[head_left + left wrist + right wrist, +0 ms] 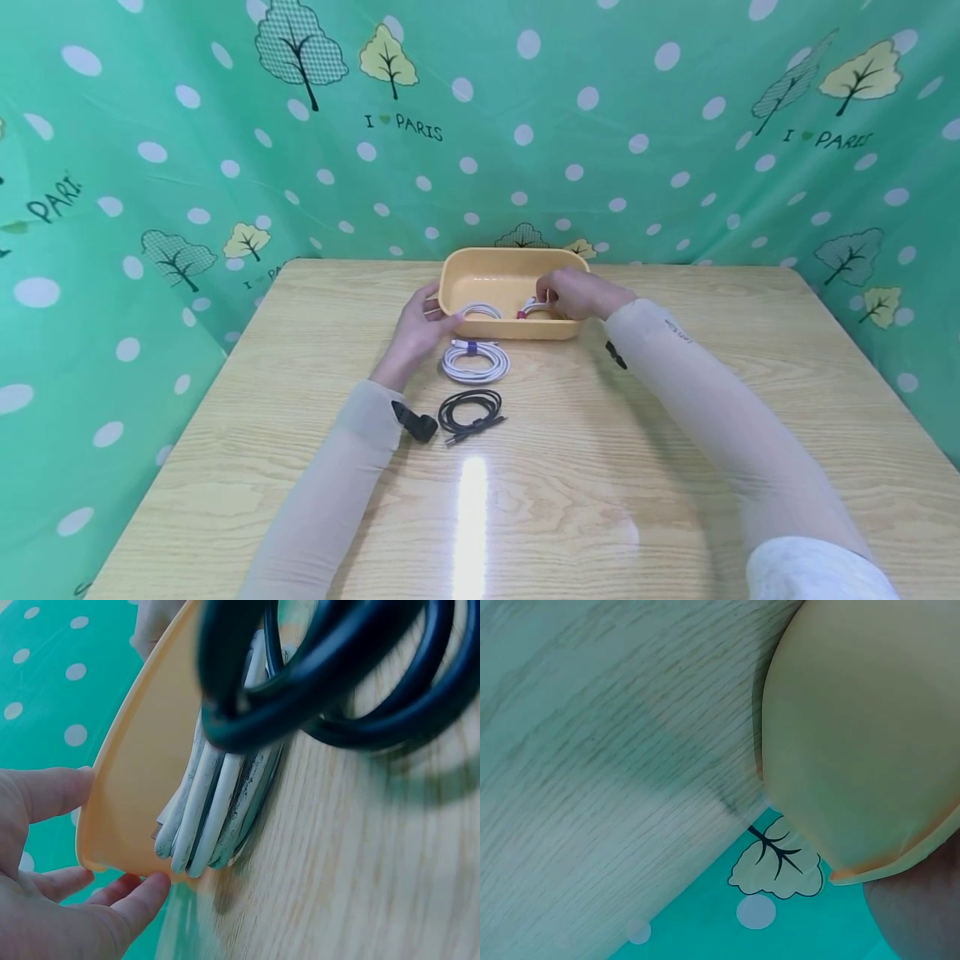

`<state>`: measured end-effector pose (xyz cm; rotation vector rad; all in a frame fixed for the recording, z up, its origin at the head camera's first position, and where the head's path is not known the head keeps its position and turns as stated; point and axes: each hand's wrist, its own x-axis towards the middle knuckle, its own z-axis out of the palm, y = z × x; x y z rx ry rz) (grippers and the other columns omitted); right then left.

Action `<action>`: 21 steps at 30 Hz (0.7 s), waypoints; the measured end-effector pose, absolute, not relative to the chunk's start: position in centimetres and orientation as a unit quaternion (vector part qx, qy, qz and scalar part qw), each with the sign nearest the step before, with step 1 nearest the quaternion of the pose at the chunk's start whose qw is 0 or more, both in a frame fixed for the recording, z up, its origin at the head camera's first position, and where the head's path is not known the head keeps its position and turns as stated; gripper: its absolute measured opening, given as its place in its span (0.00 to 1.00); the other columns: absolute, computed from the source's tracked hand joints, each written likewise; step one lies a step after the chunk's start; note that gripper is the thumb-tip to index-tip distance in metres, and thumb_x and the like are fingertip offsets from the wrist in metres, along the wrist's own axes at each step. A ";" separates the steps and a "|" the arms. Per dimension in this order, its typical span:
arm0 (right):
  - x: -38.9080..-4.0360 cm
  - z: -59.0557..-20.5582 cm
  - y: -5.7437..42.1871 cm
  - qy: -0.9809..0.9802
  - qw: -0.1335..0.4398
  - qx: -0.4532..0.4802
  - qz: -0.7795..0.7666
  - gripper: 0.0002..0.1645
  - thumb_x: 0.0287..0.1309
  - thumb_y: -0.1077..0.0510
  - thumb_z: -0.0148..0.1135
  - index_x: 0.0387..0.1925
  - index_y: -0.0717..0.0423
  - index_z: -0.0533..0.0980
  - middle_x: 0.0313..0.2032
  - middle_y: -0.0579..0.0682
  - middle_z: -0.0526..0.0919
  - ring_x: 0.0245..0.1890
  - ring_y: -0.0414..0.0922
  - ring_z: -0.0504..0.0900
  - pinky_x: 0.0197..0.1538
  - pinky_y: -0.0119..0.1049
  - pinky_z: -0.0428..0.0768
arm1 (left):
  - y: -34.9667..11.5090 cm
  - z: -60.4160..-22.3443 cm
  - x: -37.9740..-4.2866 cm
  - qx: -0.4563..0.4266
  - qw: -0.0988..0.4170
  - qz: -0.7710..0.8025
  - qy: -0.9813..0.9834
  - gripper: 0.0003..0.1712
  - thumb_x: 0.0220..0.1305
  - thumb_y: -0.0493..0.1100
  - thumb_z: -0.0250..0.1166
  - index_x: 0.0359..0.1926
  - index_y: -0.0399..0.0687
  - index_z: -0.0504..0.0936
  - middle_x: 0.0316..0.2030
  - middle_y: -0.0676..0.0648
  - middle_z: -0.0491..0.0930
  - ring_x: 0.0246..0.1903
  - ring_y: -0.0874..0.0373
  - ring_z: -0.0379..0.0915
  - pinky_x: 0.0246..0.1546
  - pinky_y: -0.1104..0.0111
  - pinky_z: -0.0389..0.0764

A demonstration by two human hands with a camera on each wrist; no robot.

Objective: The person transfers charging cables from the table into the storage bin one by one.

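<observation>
White cable with a red tie (536, 306) lies in the right half of the yellow bin (517, 330) in the head view, behind its near wall. The right hand (573, 293) is the closer one: it reaches over the bin's right end, fingers bent down, with the cable directly below and to the left of its fingertips. The visible part of the loop runs left to right, along the bin's long axis, the tie at its left end. I cannot tell whether the fingers pinch it. The left hand (422, 327) holds the near left corner, just beside a plain white coil (480, 309) inside. Nearer on the table (795, 342) lie a white coil with a purple tie (476, 364), then a black cable (471, 412).

From the left wrist, the left thumb meets the rim and the fingers brace against the bin's left end. Coiled white cable lies just outside the near wall; blurred black loops cover the foreground. Part of the right hand shows beyond the rim.

From the right wrist, the bin's outer wall fills the right, with only a sliver of hand below; fingertips and red-tied cable are hidden.
</observation>
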<state>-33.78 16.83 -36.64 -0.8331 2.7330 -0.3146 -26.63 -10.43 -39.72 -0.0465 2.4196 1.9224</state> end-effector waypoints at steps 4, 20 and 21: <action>-33.8 -36.6 16.8 0.942 0.134 -0.288 -0.108 0.06 0.58 0.65 0.60 0.35 0.52 0.79 0.32 0.48 0.79 0.33 0.46 0.75 0.36 0.36 0.77 | -10.5 -39.8 -26.7 -0.017 0.028 0.618 0.785 0.43 0.57 0.36 0.69 0.70 0.43 0.58 0.60 0.34 0.68 0.59 0.44 0.68 0.58 0.62 0.74; -33.8 -36.5 16.8 0.941 0.139 -0.285 -0.121 0.05 0.60 0.60 0.62 0.39 0.53 0.79 0.33 0.48 0.80 0.32 0.45 0.76 0.35 0.36 0.78 | -10.4 -39.6 -26.6 -0.018 0.030 0.618 0.785 0.44 0.56 0.36 0.69 0.71 0.44 0.58 0.60 0.34 0.68 0.60 0.44 0.67 0.58 0.62 0.74; -33.7 -36.5 16.8 0.941 0.139 -0.283 -0.123 0.06 0.60 0.61 0.62 0.40 0.54 0.79 0.33 0.49 0.80 0.32 0.45 0.76 0.35 0.36 0.78 | -10.4 -39.6 -26.6 -0.017 0.030 0.619 0.785 0.44 0.56 0.36 0.69 0.71 0.44 0.58 0.60 0.34 0.68 0.60 0.44 0.67 0.58 0.62 0.74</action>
